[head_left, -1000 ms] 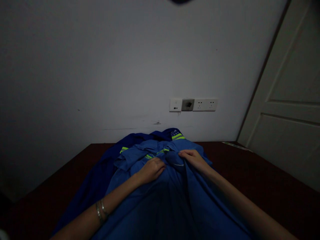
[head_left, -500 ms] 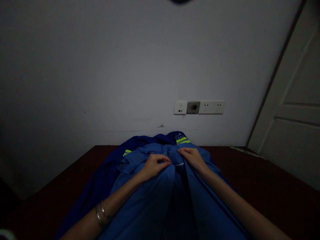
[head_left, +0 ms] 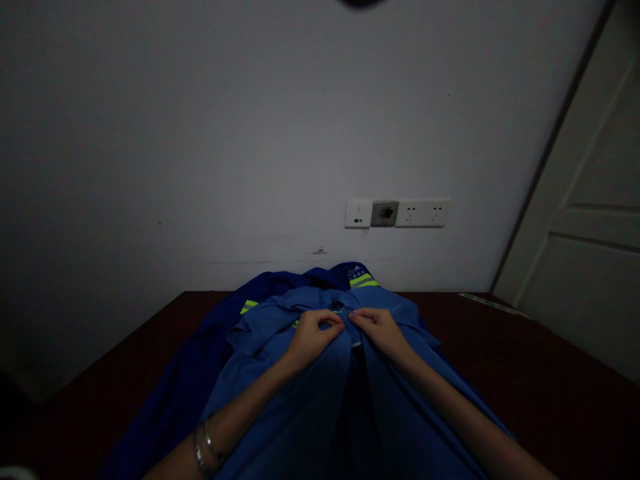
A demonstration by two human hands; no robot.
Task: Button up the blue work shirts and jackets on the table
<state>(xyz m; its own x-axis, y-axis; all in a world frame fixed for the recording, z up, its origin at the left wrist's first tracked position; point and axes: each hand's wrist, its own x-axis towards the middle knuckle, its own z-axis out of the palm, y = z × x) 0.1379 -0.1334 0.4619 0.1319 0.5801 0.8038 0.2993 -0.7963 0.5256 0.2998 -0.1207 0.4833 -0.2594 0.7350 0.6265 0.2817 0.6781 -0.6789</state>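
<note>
A light blue shirt (head_left: 310, 393) lies spread with its front opening running toward me. My left hand (head_left: 315, 337), with metal bracelets on the wrist, pinches the left front edge near the collar between thumb and forefinger. Close by, my right hand (head_left: 377, 327) is closed in a pinch on the right front edge. The two sets of fingertips are a small gap apart, and a short white strip shows just below them. Whatever small fastening lies under the fingers is too dark to make out. Beneath the shirt is a darker blue garment (head_left: 185, 373) with yellow-and-grey reflective bands.
The clothes lie on a dark reddish-brown table (head_left: 500, 353) pushed against a pale wall (head_left: 225, 133). Sockets and a switch panel (head_left: 397, 214) sit low on that wall. A white door (head_left: 590, 220) stands at the right. The room is dim.
My hands have come closer together, bringing the shirt's two front edges nearer each other. The cloth bunched between them has flattened, and less of the white strip shows.
</note>
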